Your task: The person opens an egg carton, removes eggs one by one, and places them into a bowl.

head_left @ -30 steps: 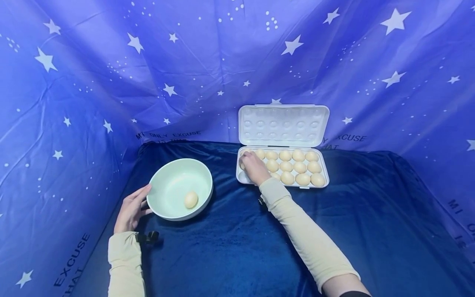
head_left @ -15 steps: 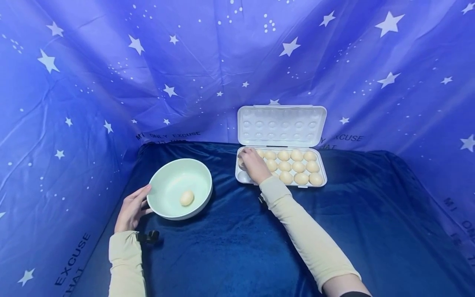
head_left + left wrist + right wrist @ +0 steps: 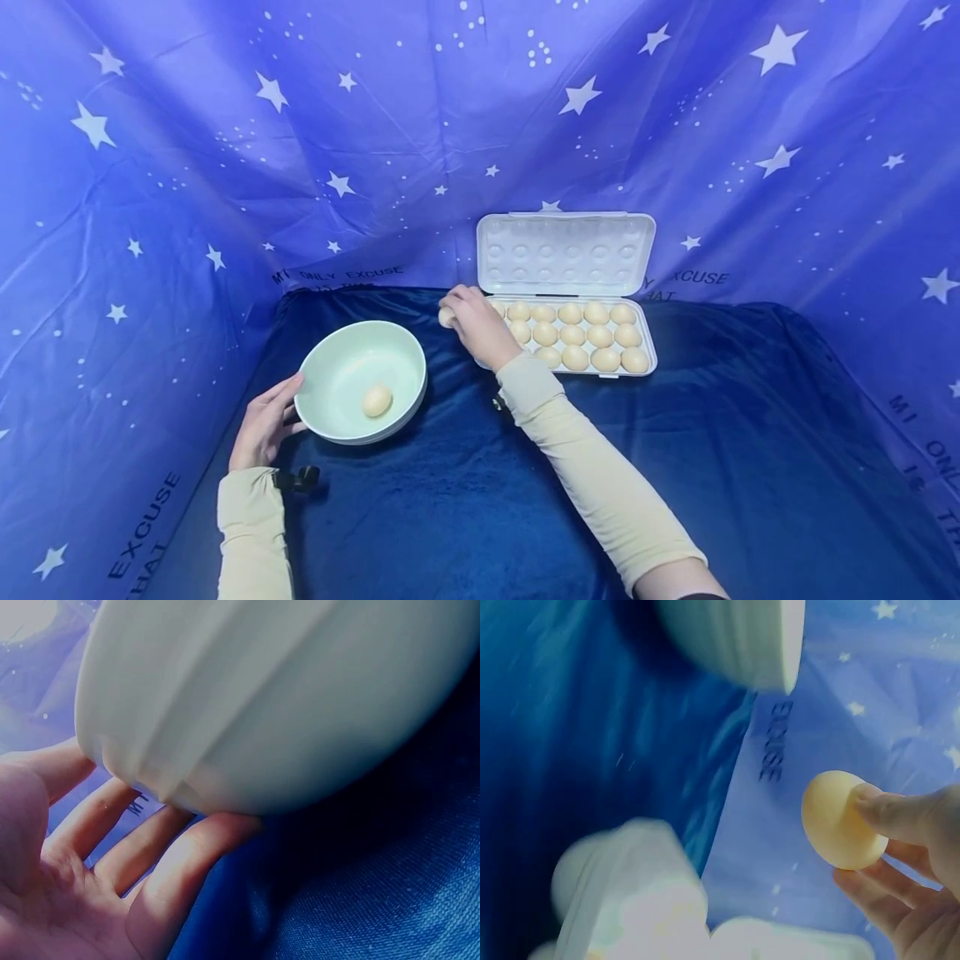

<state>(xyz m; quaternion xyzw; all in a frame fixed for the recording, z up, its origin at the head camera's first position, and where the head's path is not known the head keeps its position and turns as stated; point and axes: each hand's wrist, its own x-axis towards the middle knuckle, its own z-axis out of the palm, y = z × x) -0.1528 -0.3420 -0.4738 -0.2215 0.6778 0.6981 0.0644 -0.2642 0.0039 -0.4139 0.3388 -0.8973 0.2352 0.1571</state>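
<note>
My right hand [image 3: 478, 327] pinches an egg [image 3: 838, 819] between thumb and fingertips, held in the air just off the left end of an egg carton [image 3: 566, 260]. The white plastic carton has its lid raised, and several pale brown eggs [image 3: 572, 334] sit in rows in its base. My forearm and hand cover part of its left end. On the left, my left hand [image 3: 262, 423] holds a pale green bowl [image 3: 330, 375], thumb at the rim and fingers against the lower side [image 3: 277, 712]. One egg [image 3: 377, 401] lies inside the bowl.
Dark blue velvety cloth [image 3: 450, 500] covers the table. A blue-violet curtain [image 3: 405, 125] with white stars hangs behind and at both sides, close to the carton's raised lid. The bowl stands left of the carton, with a strip of cloth between them.
My right hand has lifted an egg out of the carton's left end and moved left with it. The egg in the bowl rolled slightly left. My left hand has stayed at the bowl.
</note>
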